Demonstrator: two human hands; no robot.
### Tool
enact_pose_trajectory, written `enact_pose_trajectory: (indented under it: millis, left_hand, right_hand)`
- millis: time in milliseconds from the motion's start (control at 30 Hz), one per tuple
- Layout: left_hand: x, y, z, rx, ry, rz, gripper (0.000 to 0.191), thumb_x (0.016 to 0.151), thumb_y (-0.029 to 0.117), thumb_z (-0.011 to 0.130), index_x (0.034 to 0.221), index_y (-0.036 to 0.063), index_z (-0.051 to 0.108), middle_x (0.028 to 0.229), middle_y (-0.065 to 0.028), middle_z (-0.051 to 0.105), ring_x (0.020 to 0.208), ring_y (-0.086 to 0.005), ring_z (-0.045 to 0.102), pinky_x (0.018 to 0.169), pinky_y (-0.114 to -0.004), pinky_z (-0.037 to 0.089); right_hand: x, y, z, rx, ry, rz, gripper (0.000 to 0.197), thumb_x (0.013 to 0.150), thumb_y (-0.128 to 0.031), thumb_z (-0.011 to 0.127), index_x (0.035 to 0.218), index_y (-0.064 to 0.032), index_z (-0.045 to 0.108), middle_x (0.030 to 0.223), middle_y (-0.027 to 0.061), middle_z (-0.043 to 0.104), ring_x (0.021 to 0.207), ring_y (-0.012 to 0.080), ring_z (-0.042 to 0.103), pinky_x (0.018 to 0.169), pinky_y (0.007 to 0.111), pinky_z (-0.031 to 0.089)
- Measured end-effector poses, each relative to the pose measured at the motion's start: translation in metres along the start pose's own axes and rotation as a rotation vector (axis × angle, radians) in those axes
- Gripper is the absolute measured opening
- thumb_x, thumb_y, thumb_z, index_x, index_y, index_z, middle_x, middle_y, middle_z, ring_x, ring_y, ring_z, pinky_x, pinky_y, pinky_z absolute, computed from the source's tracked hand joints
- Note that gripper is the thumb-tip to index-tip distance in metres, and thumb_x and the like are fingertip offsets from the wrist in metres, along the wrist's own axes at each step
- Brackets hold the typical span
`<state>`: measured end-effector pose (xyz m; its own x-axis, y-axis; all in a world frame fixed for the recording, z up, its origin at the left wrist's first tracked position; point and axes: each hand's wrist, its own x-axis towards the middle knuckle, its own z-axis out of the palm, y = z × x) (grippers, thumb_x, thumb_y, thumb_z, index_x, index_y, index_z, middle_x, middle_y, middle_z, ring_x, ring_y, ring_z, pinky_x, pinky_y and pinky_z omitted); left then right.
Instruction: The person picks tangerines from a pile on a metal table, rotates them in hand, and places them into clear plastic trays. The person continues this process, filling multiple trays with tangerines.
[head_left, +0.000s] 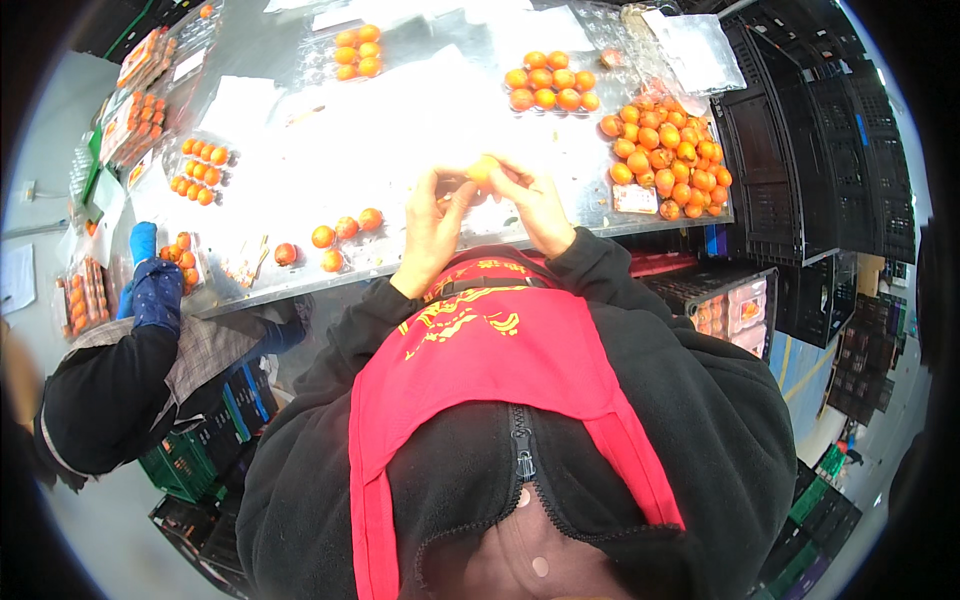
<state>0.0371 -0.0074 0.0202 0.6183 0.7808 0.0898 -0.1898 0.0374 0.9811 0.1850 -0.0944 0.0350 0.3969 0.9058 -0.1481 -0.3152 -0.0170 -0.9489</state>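
Note:
Above the near edge of the metal worktable (540, 234), both hands meet at one orange persimmon (482, 172). My right hand (534, 201) grips it from the right side. Against its left side are the thumb and fingers of my left hand (437, 217); glare blurs the exact contact. Left of my hands, several loose persimmons (346, 227) lie on the table. A large heap of persimmons (667, 146) fills the table's right end, with a printed label card (634, 199) at its front. Beyond my hands sits a clear tray of persimmons (551, 80).
A co-worker's blue-gloved hand (143, 241) is at the left table end, beside a persimmon pack (180, 259). Filled trays (199, 171) stand nearby, another (358, 52) at the back. Black plastic crates (765, 135) are stacked right; a crate of packs (731, 307) stands below.

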Motion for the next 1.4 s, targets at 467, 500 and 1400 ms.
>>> enact_pose_trajectory:
  millis: [467,500,1400]
  left_hand:
    - [0.006,0.002,-0.006,-0.196,0.0,-0.204,0.03,0.109,0.021,0.059,0.125,-0.0029,0.052,0.111,-0.0144,0.068,0.094,-0.021,0.073,0.087,-0.035,0.062]
    - [0.006,0.001,-0.006,-0.222,0.0,-0.219,0.03,0.109,0.022,0.059,0.125,-0.0026,0.052,0.11,-0.0142,0.068,0.093,-0.0212,0.073,0.088,-0.036,0.062]
    - [-0.052,-0.023,-0.076,-0.159,0.028,-0.568,0.024,0.109,0.025,0.059,0.117,0.0017,0.062,0.095,-0.0037,0.063,0.083,-0.0113,0.065,0.083,-0.03,0.06]
  right_hand:
    - [0.002,-0.007,-0.002,0.05,-0.106,-0.029,0.045,0.101,-0.011,0.069,0.144,0.0002,0.06,0.112,0.005,0.073,0.096,0.0095,0.065,0.088,0.026,0.052]
    - [0.002,-0.007,-0.003,0.028,-0.089,-0.006,0.046,0.1,-0.009,0.07,0.144,0.0002,0.06,0.113,0.005,0.073,0.098,0.0098,0.066,0.089,0.026,0.053]
    - [0.052,0.042,0.042,-0.16,-0.176,0.133,0.046,0.097,-0.01,0.074,0.139,-0.0008,0.055,0.116,0.0142,0.073,0.104,0.0186,0.072,0.09,0.031,0.058]
